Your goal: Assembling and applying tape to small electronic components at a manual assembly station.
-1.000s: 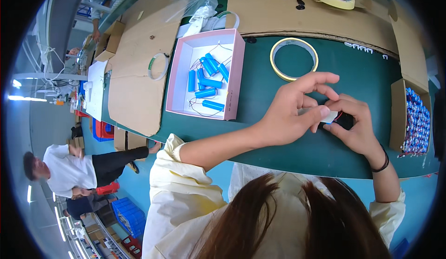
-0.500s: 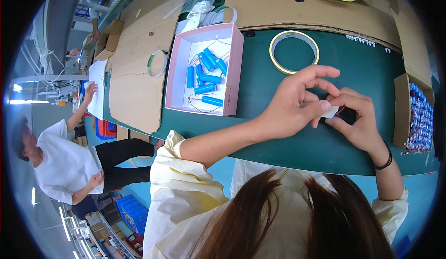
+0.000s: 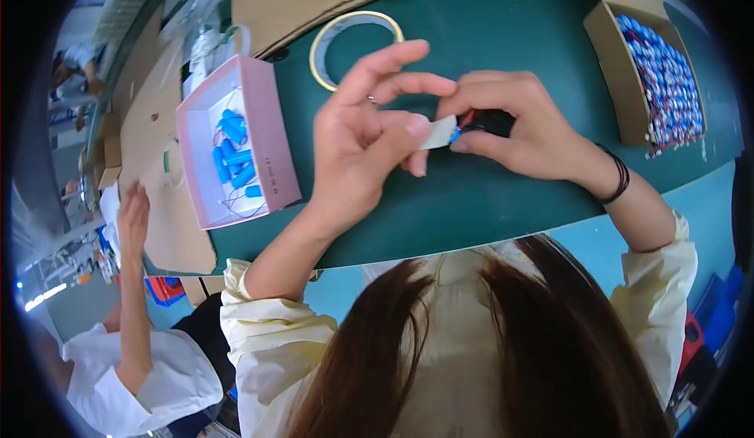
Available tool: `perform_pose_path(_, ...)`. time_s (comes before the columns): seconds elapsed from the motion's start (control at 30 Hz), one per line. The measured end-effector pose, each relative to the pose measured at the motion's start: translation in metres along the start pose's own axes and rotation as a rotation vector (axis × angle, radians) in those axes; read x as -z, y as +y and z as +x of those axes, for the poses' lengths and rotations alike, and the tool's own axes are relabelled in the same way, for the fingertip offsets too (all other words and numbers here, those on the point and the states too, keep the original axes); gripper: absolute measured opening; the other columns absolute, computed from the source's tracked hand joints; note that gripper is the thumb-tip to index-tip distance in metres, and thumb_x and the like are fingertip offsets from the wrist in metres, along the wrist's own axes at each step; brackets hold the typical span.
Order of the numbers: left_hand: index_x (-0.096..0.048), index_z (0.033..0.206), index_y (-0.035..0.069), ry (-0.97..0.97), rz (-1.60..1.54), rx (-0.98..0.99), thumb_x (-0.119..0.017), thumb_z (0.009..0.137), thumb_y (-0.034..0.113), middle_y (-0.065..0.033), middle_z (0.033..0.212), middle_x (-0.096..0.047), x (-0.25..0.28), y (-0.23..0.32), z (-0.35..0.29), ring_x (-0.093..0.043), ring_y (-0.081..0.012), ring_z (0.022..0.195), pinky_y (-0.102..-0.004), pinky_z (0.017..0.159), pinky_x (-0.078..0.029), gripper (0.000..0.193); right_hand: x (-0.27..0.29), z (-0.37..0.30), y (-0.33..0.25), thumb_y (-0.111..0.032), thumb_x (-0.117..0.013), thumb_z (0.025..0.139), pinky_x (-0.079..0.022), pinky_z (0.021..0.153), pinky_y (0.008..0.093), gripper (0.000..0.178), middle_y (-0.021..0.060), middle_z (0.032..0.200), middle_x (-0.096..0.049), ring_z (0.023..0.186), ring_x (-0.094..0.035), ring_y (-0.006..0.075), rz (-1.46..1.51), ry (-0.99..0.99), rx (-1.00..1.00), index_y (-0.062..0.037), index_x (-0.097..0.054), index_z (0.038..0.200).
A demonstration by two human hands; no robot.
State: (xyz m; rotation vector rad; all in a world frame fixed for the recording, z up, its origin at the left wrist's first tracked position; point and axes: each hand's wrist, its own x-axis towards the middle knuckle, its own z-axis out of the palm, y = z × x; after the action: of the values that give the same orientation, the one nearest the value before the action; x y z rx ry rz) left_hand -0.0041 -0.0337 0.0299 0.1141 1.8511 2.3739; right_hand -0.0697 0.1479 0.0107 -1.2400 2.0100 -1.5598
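Observation:
My left hand [image 3: 349, 136] pinches a short whitish strip, apparently tape [image 3: 437, 133], between thumb and a finger; its other fingers are spread. Close beside it, my right hand [image 3: 522, 120] grips a small blue part [image 3: 455, 134] between thumb and forefinger. Red and black wires [image 3: 469, 118] run from that part into the palm, and most of it is hidden by the fingers. The strip's right end lies against the blue part; whether it is stuck there I cannot tell. Both hands are above the green table [image 3: 416, 210].
Left of my hands stands a pink box [image 3: 284, 151] holding blue cylindrical cells [image 3: 234, 157]. A yellowish tape roll [image 3: 318, 57] lies behind my left hand. At the far right, a cardboard box [image 3: 616, 85] is full of small blue wired parts [image 3: 667, 81]. A person in white [image 3: 149, 383] is at the left.
The view has swung, so the table's things appear further left. The whitish strip and blue part show more plainly between my hands. At the left, the other person has come closer.

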Motion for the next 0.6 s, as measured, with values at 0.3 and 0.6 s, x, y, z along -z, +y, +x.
perform_pose_path(0.3, -0.033, 0.127, -0.002, -0.001, 0.095, -0.037, -0.051, 0.079, -0.003, -0.0176, 0.107, -0.055, -0.0022, 0.0021, 0.0011, -0.053, -0.0070, 0.054, -0.0170, 0.049, -0.042, 0.051, 0.0010, -0.0035, 0.0020, 0.002, -0.063, 0.066, -0.044, 0.063, 0.0278, 0.021, 0.0075, 0.078, -0.058, 0.070, -0.054, 0.0187, 0.010, -0.001, -0.054, -0.0012, -0.060, 0.087)
perform_pose_path(0.6, -0.037, 0.123, -0.003, 0.034, 0.269, -0.104, -0.055, 0.078, -0.005, -0.0172, 0.107, -0.054, -0.0005, -0.0012, -0.0011, -0.053, -0.0050, 0.057, -0.0156, 0.046, -0.041, 0.049, -0.0054, -0.0032, 0.0071, -0.002, -0.066, 0.066, -0.044, 0.056, 0.0274, 0.017, 0.0073, 0.072, -0.059, 0.060, -0.053, 0.0173, 0.015, 0.079, 0.001, -0.0014, -0.061, 0.081)
